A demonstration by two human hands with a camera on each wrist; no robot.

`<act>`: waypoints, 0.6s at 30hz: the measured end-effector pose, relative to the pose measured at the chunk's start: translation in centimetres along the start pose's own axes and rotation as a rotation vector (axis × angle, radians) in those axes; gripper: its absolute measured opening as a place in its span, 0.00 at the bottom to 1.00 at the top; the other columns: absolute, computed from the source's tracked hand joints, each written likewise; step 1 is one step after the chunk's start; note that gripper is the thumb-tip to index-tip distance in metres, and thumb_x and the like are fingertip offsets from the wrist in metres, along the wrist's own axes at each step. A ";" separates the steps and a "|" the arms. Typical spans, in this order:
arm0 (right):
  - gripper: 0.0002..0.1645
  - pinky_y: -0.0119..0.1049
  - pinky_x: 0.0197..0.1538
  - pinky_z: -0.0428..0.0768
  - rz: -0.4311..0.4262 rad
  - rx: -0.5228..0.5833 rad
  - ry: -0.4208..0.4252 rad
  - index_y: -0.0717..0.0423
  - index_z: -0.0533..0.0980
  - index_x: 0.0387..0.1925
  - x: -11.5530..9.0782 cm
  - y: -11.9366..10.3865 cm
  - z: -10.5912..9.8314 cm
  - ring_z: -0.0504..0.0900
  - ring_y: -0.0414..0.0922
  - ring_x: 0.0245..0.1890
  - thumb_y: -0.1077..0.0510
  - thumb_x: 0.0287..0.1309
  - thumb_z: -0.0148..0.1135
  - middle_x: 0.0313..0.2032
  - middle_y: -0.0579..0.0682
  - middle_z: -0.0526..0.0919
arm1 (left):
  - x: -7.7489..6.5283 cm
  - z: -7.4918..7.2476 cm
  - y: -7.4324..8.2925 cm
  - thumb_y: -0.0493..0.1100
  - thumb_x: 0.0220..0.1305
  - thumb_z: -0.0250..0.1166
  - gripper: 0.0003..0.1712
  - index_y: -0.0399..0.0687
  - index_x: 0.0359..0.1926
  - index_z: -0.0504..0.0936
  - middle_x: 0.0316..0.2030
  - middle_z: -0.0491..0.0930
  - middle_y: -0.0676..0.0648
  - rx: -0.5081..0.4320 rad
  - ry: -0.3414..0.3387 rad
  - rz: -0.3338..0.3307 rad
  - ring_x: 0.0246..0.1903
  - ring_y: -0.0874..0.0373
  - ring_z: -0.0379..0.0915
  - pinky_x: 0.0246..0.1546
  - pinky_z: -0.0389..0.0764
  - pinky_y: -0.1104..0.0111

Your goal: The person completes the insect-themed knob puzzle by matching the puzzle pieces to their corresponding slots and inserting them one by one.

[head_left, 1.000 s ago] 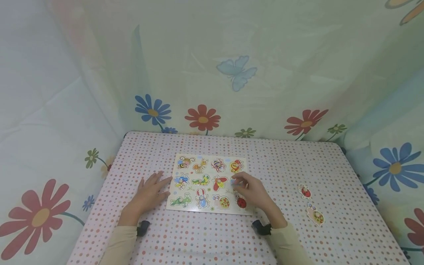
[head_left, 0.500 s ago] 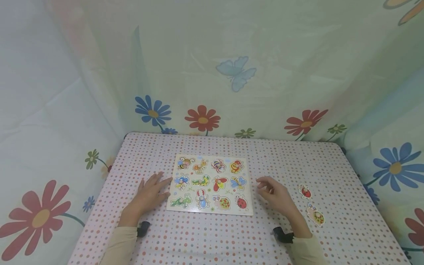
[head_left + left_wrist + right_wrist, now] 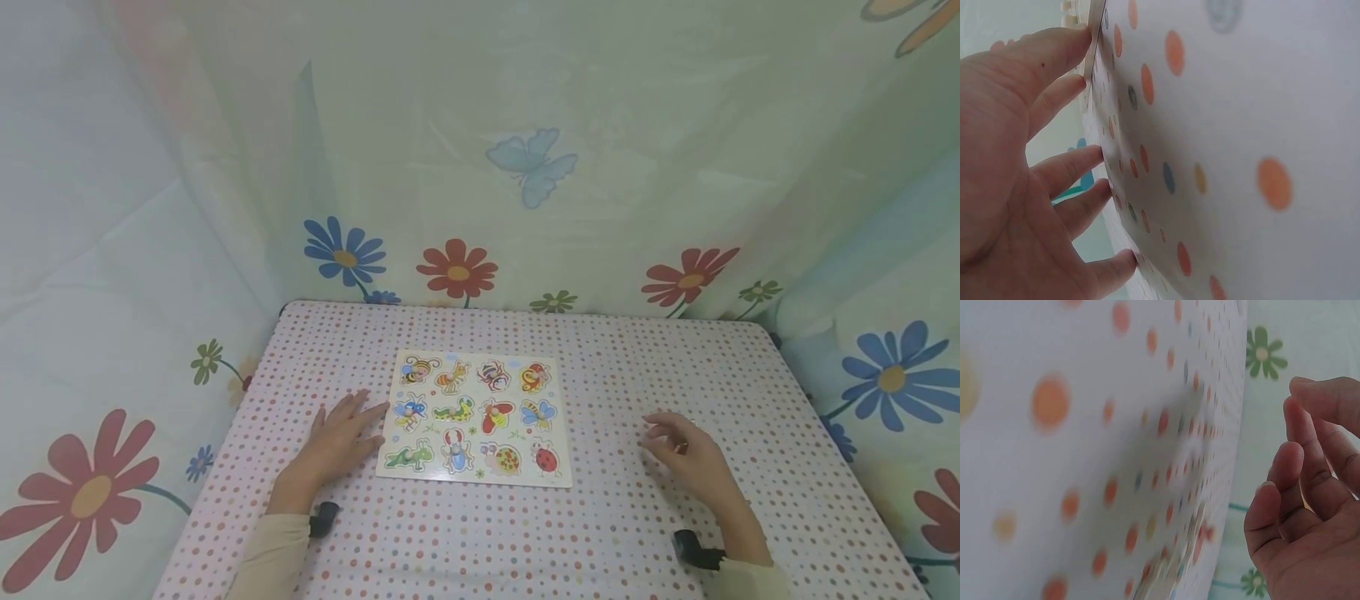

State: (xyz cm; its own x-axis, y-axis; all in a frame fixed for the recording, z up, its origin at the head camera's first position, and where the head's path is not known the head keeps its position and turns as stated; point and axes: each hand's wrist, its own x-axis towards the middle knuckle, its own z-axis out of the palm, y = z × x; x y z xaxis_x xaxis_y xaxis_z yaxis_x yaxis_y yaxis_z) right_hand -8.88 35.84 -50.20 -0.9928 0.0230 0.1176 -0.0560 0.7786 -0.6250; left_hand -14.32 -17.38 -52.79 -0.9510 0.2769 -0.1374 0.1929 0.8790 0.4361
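Observation:
In the head view an insect peg puzzle board (image 3: 442, 475) lies flat, its cut-outs showing several insects, among them a ladybug (image 3: 547, 458) and a snail (image 3: 502, 457). My left hand (image 3: 341, 442) rests on the tablecloth with its fingers spread; the thumb and fingertips (image 3: 1079, 40) touch or nearly touch the board's left edge. Well right of the board, my right hand (image 3: 690, 458) hovers above the cloth, fingers loosely bent and nothing between them. Low in the right wrist view, flat puzzle pieces (image 3: 1172, 565) appear edge-on and blurred; in the head view that hand hides them.
A dotted cloth (image 3: 480, 542) covers the table. Flowered curtains (image 3: 600, 100) hang behind it and at both sides. Each wrist wears a black camera mount (image 3: 324, 518).
My right hand has left the board's right side and moved rightward, coming over the loose ladybug and snail pieces. The blue-winged bee it covered now shows on the board. My left hand stays put.

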 end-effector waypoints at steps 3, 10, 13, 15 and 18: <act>0.22 0.30 0.25 0.74 0.039 -0.024 0.019 0.60 0.74 0.58 -1.1 1.1 -1.0 0.74 0.40 0.30 0.60 0.65 0.66 0.41 0.57 0.84 | -0.1 0.1 0.0 0.52 0.69 0.64 0.33 0.59 0.73 0.68 0.77 0.51 0.39 -0.001 -0.006 -0.005 0.75 0.38 0.41 0.70 0.35 0.35; 0.23 0.32 0.23 0.73 0.160 -0.012 0.034 0.62 0.73 0.59 -3.3 4.0 -3.0 0.74 0.37 0.29 0.58 0.67 0.65 0.44 0.62 0.83 | -0.1 0.1 0.1 0.52 0.69 0.64 0.33 0.59 0.73 0.68 0.77 0.52 0.40 0.004 -0.002 -0.007 0.75 0.38 0.41 0.70 0.35 0.35; 0.26 0.33 0.25 0.76 0.222 -0.012 0.002 0.64 0.71 0.61 -4.0 5.1 -3.9 0.75 0.36 0.32 0.53 0.70 0.62 0.45 0.65 0.82 | -0.1 0.0 0.2 0.52 0.69 0.64 0.33 0.59 0.73 0.68 0.77 0.52 0.40 0.002 -0.003 -0.007 0.75 0.38 0.41 0.70 0.35 0.35; 0.28 0.34 0.27 0.77 0.264 -0.015 -0.006 0.65 0.71 0.62 -4.3 5.9 -4.2 0.76 0.37 0.34 0.50 0.70 0.61 0.46 0.66 0.81 | -0.1 0.0 0.2 0.51 0.69 0.64 0.33 0.59 0.73 0.68 0.77 0.52 0.40 -0.001 -0.003 -0.006 0.75 0.38 0.41 0.70 0.35 0.35; 0.28 0.35 0.28 0.77 0.342 -0.018 -0.005 0.66 0.70 0.62 -4.4 6.6 -4.2 0.78 0.43 0.37 0.52 0.69 0.62 0.48 0.67 0.81 | 0.0 -0.1 0.2 0.51 0.69 0.64 0.34 0.59 0.74 0.68 0.77 0.51 0.40 -0.002 -0.005 -0.004 0.75 0.38 0.41 0.70 0.35 0.35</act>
State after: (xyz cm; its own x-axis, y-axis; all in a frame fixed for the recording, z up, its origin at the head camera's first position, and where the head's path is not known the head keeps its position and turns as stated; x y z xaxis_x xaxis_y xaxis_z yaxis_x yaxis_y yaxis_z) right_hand -4.46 43.51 -51.63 -0.9543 0.2817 -0.1002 0.2821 0.7375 -0.6136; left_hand -14.26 -17.28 -52.66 -0.9508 0.2748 -0.1434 0.1883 0.8796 0.4369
